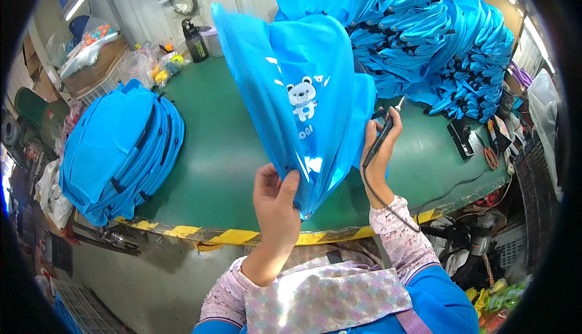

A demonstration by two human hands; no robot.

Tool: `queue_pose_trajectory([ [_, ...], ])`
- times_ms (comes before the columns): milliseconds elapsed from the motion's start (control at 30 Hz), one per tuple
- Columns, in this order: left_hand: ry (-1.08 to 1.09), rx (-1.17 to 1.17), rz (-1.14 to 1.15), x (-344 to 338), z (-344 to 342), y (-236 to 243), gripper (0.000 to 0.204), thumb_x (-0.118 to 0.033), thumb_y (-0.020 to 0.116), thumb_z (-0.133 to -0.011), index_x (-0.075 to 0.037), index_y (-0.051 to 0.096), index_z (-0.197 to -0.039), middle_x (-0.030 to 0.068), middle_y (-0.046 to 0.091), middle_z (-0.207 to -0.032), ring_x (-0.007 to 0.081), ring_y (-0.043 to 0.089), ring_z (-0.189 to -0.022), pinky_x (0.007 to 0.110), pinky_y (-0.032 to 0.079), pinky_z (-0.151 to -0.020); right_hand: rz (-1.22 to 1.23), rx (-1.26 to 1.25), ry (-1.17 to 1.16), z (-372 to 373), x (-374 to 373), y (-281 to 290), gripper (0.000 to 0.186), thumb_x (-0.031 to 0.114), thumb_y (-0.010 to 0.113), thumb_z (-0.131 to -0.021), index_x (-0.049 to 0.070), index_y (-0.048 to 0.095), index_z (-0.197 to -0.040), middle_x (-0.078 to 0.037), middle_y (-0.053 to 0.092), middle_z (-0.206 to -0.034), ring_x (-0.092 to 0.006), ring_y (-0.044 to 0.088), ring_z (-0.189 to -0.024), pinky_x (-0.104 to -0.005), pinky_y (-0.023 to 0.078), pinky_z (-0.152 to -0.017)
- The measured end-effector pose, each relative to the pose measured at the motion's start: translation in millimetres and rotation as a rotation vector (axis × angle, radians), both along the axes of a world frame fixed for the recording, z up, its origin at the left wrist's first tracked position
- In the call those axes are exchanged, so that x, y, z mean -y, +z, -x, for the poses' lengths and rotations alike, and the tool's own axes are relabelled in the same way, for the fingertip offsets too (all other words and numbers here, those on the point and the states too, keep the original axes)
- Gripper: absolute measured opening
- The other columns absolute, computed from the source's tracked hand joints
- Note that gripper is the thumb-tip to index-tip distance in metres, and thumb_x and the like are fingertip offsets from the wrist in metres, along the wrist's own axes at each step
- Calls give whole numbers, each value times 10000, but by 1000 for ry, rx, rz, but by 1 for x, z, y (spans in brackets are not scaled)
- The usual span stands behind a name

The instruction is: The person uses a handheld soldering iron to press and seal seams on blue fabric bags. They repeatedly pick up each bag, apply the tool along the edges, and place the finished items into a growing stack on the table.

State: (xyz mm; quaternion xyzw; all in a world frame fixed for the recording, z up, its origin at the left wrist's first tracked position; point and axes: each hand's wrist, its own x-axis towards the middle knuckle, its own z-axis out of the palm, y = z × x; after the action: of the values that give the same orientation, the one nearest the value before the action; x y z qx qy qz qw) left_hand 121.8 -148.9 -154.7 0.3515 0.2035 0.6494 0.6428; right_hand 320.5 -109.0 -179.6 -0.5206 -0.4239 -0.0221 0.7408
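A blue folded fabric piece (315,49) with a printed white bear stands up over the green table. My left hand (277,203) pinches its narrow lower end between thumb and fingers. To the right of it, my right hand (379,167) is closed round a black pen-shaped soldering iron (378,145), its metal tip pointing up and away. A black cable runs from the iron down past my right wrist. The iron's tip is apart from the bear print. Beside it a short black strap shows at the fabric's edge; I cannot tell whether my fingers touch it.
On the green table (212,164), a stack of round blue fabric pieces (121,152) sits left and a large blue pile (400,37) at back right. A dark bottle (194,41) stands behind. A black box (461,138) lies right. Yellow-black tape (233,237) lines the front edge.
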Motion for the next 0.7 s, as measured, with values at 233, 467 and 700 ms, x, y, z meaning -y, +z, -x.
queue_pose_trajectory([
  [233, 402, -1253, -553, -31, -10, -3, 717, -143, 778, -821, -14, 380, -1404, 201, 662, -1040, 357, 689, -877, 422, 552, -770, -247, 301, 298, 55, -21, 56, 597, 203, 614, -978, 10, 289, -1441, -180, 395, -1450, -244, 511, -1191, -363, 468, -945],
  [467, 824, -1066, -994, -170, -42, 87, 479, -29, 548, -907, 13, 451, -1374, 281, 593, -1198, 474, 603, -1066, 478, 505, -866, -461, 526, 329, 4, -19, 56, 579, 123, 654, -947, 45, 319, -1413, -296, 464, -1392, -383, 601, -1190, -521, 430, -1026],
  [700, 637, -1038, -1266, -316, -213, 205, 459, -249, 626, -959, 31, 510, -1305, 307, 600, -1171, 481, 617, -971, 500, 505, -808, -189, 280, 70, -86, 10, -4, 485, 76, 641, -934, 9, 384, -1340, -260, 573, -1277, -242, 685, -842, -417, 511, -889],
])
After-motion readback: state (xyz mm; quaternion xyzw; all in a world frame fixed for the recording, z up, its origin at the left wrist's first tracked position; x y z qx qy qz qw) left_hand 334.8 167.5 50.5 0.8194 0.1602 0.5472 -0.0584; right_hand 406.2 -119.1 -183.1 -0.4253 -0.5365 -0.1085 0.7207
